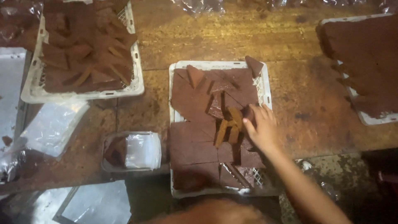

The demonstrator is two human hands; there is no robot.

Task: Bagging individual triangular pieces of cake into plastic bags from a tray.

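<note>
Three white crates are set on a worn wooden table (pixel 232 45), each filled with brown slabs, so that the pieces are kept off the stained boards; the middle crate (pixel 174 124) lies nearest, its slabs (pixel 192 145) laid flat and close like tiles, with a few lighter strips (pixel 228 126) stood on edge on top, apparently loosened from the layer; the right hand (pixel 261 130) is stretched over this crate, fingers together and curled onto a dark piece (pixel 248 113) beside the strips, though whether it is truly clamped cannot be told; the left hand is not seen; the left crate (pixel 137 70) holds pieces piled loosely and aslant, as if dropped in; the right crate (pixel 367 118) is heaped with a dark mass; a small tub (pixel 130 151) with a clear bag and a brown piece is kept just left of the middle crate, within reach; clear bags (pixel 52 126) are stacked at the left edge
</note>
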